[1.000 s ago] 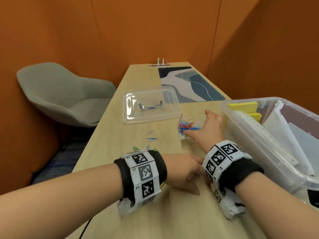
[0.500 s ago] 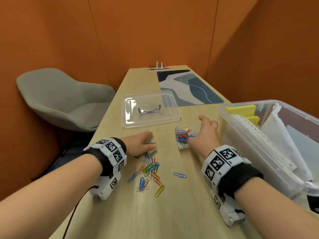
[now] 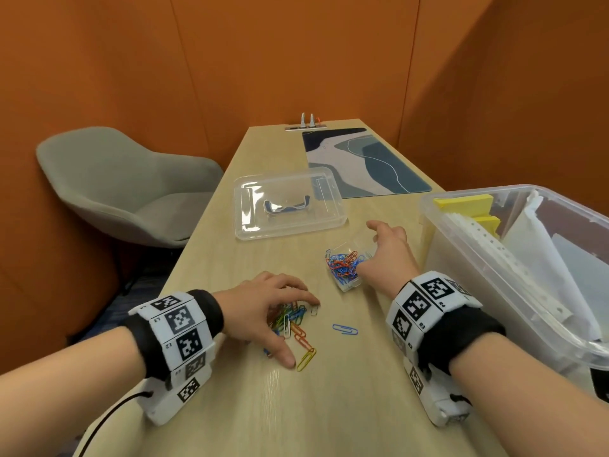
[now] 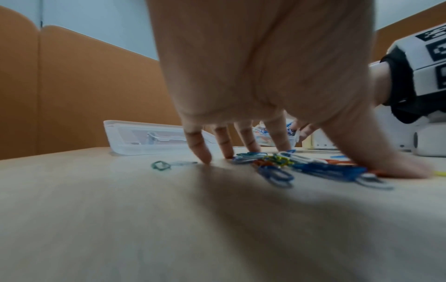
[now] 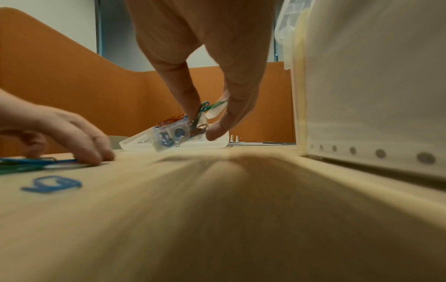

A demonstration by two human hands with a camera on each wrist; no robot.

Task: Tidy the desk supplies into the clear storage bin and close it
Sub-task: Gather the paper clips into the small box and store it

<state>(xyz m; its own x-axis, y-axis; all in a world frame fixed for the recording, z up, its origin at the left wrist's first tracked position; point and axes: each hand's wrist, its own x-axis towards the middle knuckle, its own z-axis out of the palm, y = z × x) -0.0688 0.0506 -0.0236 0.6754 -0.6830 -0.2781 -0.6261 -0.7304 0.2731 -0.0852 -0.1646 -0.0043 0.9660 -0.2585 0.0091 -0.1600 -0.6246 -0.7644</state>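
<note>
Left hand (image 3: pixel 260 305) is arching over a loose pile of coloured paper clips (image 3: pixel 291 319) on the light wooden desk (image 3: pixel 329 407), fingers spread, fingertips (image 4: pixel 202 154) touching the desk. Flat clear plastic lid (image 3: pixel 286 206) is lying behind; a single blue paper clip (image 3: pixel 345 329) is lying apart. Right hand (image 3: pixel 389 255) is pinching a small clear plastic box (image 3: pixel 349 268) full of clips, tilting it, beside the large clear storage bin (image 3: pixel 461 258) holding yellow pads and white sheets.
</note>
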